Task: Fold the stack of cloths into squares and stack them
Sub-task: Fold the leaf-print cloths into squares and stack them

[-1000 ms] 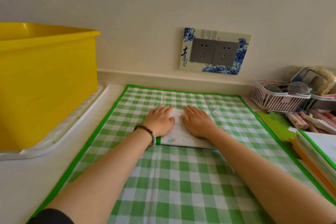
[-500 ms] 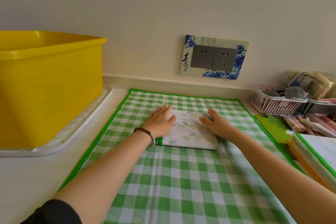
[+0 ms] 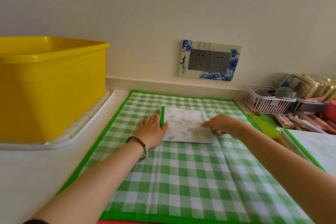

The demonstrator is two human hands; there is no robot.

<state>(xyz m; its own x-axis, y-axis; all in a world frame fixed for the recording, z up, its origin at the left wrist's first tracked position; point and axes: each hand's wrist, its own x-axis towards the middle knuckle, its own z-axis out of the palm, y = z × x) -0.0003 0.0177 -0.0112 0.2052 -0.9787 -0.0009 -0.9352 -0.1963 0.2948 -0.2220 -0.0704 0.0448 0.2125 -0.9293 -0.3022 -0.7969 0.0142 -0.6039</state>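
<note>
1. One folded cloth (image 3: 185,125) lies flat on the checked cloth (image 3: 181,178), towards the wall.
2. Left hand (image 3: 151,129) presses flat-fingered on its left edge.
3. Right hand (image 3: 223,123) pinches its right edge in a closed grip; any further fold would likely travel leftward, towards the anchoring hand.

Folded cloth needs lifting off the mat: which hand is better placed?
Right, probably. The right hand has its thumb on top and fingers curled at the right edge of the cloth. The left hand lies flat, only its thumb on the cloth.
</note>
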